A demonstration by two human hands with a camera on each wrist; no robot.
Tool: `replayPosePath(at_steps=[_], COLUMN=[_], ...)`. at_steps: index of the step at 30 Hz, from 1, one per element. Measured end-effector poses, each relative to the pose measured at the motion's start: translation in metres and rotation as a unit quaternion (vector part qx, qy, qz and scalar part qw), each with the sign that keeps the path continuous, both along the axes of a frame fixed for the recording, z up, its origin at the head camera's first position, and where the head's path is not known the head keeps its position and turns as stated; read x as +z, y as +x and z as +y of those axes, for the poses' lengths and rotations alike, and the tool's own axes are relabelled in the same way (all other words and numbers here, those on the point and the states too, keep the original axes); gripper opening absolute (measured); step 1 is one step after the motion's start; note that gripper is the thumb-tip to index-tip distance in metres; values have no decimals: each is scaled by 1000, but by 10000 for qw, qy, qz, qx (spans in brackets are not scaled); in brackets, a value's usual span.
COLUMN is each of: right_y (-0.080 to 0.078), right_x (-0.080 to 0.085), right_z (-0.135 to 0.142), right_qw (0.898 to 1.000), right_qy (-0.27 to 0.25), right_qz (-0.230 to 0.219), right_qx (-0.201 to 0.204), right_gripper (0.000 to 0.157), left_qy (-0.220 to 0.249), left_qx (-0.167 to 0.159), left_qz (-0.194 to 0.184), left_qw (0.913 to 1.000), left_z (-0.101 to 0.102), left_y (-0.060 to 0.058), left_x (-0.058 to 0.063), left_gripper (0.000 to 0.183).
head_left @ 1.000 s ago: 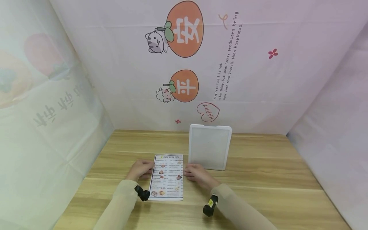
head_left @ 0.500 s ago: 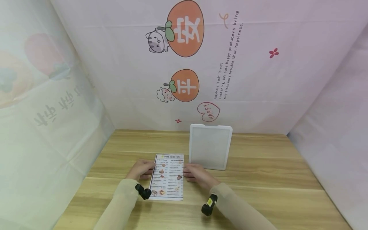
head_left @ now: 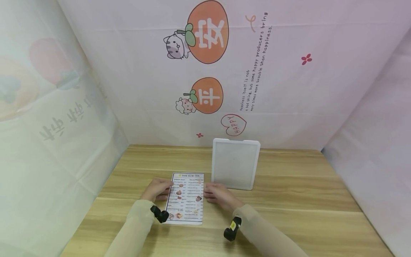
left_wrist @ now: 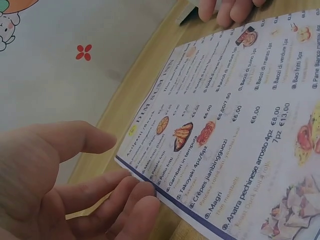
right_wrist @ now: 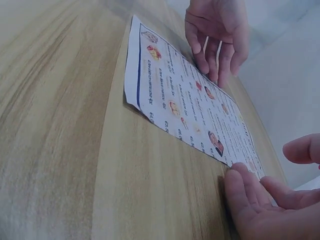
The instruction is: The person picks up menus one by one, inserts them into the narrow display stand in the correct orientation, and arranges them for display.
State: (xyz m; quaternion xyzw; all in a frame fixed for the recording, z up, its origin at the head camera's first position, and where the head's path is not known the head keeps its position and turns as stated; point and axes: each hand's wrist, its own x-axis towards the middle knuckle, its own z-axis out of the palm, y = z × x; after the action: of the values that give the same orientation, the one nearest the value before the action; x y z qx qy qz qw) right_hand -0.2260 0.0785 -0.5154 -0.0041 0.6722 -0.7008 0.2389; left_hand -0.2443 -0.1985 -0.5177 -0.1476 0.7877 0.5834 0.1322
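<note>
A printed paper menu [head_left: 190, 207] headed "DIM SUM INN" lies on the wooden table between both hands. My left hand [head_left: 157, 190] is at its left edge. In the left wrist view, the fingertips [left_wrist: 142, 189] meet the blue-bordered edge while the thumb stays apart above. On the opposite side, my right hand [head_left: 222, 196] has its fingertips right at the menu's edge. The right wrist view shows that thumb raised off the paper, and the near corner of the menu [right_wrist: 165, 85] curling slightly up.
Behind the right hand a white-rimmed, grey rectangular panel [head_left: 236, 164] stands leaning slightly back on the table [head_left: 289, 200]. Printed cloth walls [head_left: 135, 71] enclose the back and both sides. Black wrist cameras [head_left: 232, 228] are strapped over the sleeves.
The menu has shifted slightly left between the hands, with the right fingertips following its edge. The left hand stays in nearly the same place, and the panel stands as before.
</note>
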Motion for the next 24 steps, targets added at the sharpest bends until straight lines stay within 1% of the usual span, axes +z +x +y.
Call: replayPosePath(at_steps=[4, 8, 14, 16, 20, 24], right_y=[0, 1, -2, -2, -3, -2], right_x=[1, 3, 3, 2, 0, -2], right_z=[-1, -3, -6, -7, -7, -7], right_qw=[9999, 10000, 9997, 9996, 9998, 9999], right_qy=[-90, -11, 248, 256, 118, 15], right_qz=[-112, -73, 90, 130, 145, 151], right_qx=[29, 22, -3, 1, -53, -72], right_gripper=[51, 50, 46, 45, 46, 54], left_qy=[1, 26, 42, 76, 234, 451], left_qx=[33, 49, 90, 77, -31, -167], left_qz=[-51, -80, -1, 26, 62, 90], left_qw=[10000, 10000, 10000, 9999, 9997, 9988], left_z=[0, -1, -2, -2, -3, -3], left_y=[-2, -2, -2, -1, 0, 1], left_x=[-1, -1, 0, 0, 1, 3], left_gripper=[39, 39, 42, 42, 42, 40])
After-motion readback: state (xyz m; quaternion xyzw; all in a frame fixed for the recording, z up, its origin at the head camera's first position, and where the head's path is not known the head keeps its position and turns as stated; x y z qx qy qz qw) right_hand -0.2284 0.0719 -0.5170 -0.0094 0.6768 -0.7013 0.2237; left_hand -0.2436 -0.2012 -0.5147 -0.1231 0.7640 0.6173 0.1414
